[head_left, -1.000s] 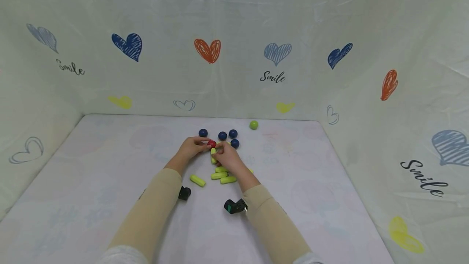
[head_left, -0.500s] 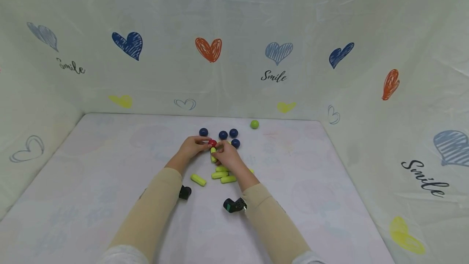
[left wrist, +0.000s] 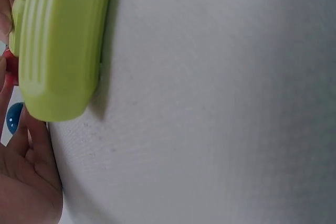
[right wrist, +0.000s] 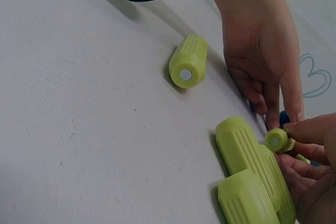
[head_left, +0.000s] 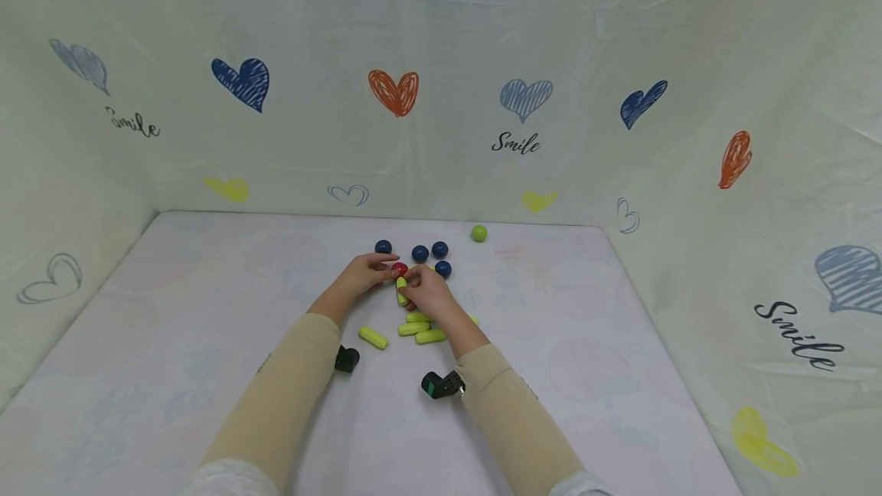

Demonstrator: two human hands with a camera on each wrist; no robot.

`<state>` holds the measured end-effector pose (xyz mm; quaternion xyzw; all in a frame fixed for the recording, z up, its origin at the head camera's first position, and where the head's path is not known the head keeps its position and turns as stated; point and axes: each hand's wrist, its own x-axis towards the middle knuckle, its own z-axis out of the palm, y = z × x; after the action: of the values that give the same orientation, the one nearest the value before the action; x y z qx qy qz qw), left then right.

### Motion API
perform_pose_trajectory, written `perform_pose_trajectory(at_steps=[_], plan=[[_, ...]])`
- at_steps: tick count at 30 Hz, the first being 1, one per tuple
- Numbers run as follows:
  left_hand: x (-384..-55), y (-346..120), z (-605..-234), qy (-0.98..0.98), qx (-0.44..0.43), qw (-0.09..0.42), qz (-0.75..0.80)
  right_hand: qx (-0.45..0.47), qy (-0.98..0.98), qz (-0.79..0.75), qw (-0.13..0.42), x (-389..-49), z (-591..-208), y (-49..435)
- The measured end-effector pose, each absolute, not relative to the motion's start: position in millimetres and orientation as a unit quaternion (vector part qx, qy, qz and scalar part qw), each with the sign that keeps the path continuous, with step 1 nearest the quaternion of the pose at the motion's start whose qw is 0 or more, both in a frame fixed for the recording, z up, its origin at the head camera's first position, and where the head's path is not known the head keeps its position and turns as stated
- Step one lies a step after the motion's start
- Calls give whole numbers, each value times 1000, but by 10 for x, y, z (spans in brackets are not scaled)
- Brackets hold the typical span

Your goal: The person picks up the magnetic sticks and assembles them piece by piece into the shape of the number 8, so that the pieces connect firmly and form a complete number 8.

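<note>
My left hand (head_left: 361, 274) holds a small red ball (head_left: 400, 269) near the middle of the table, its thumb and fingers at the ball's left side. Just right of it, my right hand (head_left: 429, 293) pinches a short yellow-green rod (head_left: 402, 291), whose far end meets the red ball in the head view. The right wrist view shows the near end of this held rod (right wrist: 275, 141), which has a silvery disc. In the left wrist view the red ball (left wrist: 11, 66) is mostly hidden behind a large, close yellow-green rod (left wrist: 65, 45).
Several blue balls (head_left: 420, 253) lie beyond the hands, and a green ball (head_left: 478, 233) sits near the far edge. Several loose rods (head_left: 413, 329) lie below the right hand. A single rod (head_left: 373, 337) lies to their left. Dark wrist cameras (head_left: 442, 385) hang inside both forearms.
My left index finger has lifted slightly over the red ball. Otherwise both hands, the ball and the rod stay almost in place.
</note>
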<state>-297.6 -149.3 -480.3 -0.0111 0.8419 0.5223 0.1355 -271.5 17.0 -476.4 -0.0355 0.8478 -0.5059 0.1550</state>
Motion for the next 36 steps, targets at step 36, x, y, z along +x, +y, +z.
perform_pose_trajectory(at_steps=[36], plan=[[-2990,-1459,-4821,861,-14,130,492,-56,839,-520,149,-2638,-4822,275]])
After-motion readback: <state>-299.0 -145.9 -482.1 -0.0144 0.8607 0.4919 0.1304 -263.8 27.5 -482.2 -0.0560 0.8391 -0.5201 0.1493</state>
